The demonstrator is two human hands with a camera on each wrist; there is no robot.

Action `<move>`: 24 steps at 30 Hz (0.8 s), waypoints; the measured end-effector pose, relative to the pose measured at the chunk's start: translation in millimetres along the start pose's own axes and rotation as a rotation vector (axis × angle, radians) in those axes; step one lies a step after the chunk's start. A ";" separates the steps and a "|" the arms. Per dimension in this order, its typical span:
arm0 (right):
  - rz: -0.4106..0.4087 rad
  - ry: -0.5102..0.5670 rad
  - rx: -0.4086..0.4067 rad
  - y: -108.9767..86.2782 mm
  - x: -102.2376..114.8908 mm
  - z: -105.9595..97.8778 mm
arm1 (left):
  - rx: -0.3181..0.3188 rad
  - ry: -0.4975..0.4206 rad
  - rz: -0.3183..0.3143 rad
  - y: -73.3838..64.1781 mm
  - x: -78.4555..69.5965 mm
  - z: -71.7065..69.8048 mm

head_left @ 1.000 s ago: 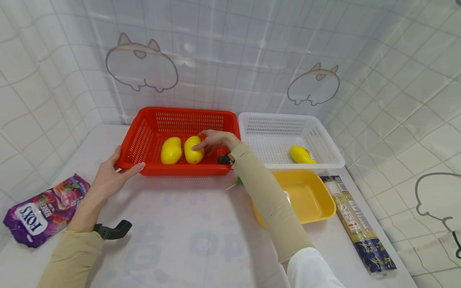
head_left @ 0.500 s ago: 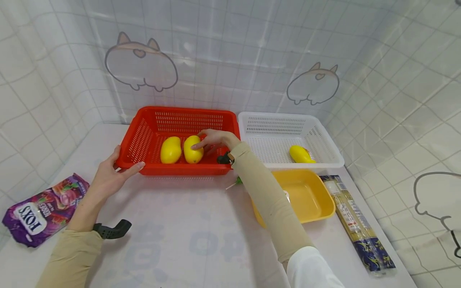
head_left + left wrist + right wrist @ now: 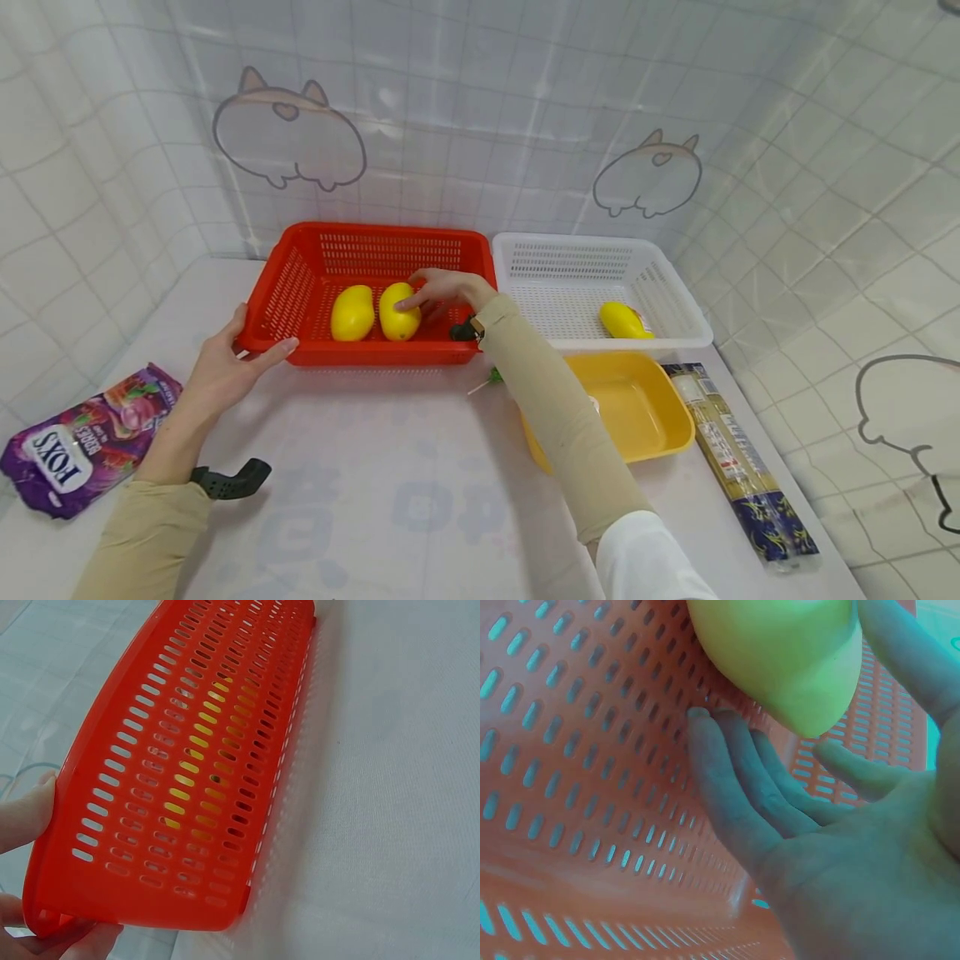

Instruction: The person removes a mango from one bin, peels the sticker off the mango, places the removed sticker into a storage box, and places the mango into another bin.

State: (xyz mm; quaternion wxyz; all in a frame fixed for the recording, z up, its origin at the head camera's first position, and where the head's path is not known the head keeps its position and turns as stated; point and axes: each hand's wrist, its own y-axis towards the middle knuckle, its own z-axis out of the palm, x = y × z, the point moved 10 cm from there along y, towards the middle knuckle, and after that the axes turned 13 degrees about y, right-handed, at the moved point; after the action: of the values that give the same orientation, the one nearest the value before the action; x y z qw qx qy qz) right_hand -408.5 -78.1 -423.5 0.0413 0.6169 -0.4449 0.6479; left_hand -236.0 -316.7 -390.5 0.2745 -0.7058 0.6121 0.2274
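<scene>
At the left front corner of the red basket [image 3: 390,354], my left hand [image 3: 225,367] grips the rim. The left wrist view shows a thumb [image 3: 30,814] against the rim, with fingers curled under the corner. Inside the basket lie two yellow mangoes, a left mango [image 3: 352,313] and a right mango [image 3: 398,321]. My right hand [image 3: 442,289] reaches into the basket, its thumb touching the right mango. In the right wrist view its other fingers [image 3: 761,787] stretch out loosely beside and below that mango [image 3: 787,660], not wrapped round it.
A white basket [image 3: 570,343] stands right of the red one, holding a yellow mango [image 3: 624,320]. In front are a yellow tub [image 3: 645,408], partly under my right forearm, and a long clear packet [image 3: 738,467]. A purple Fox's bag [image 3: 90,442] lies at left.
The whole head view has shifted slightly to the left. Both hands keep their places at the red basket, and the mangoes stay where they were.
</scene>
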 end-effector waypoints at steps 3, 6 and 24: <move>0.001 -0.011 -0.016 -1.3 1.2 -2.6 | -0.003 0.001 0.002 1.2 -0.4 0.5; -0.003 -0.017 -0.037 -2.4 3.3 -5.4 | -0.004 0.001 0.004 2.2 -1.6 0.4; -0.079 0.049 -0.032 -22.3 27.9 -20.0 | 0.000 0.018 -0.004 4.3 3.2 -1.6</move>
State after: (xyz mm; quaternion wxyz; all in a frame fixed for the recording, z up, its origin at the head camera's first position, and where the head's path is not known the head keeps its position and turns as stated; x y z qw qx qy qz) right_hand -416.8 -66.1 -385.4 0.0874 0.6170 -0.4294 0.6537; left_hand -239.8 -320.5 -391.8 0.2694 -0.7090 0.6132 0.2207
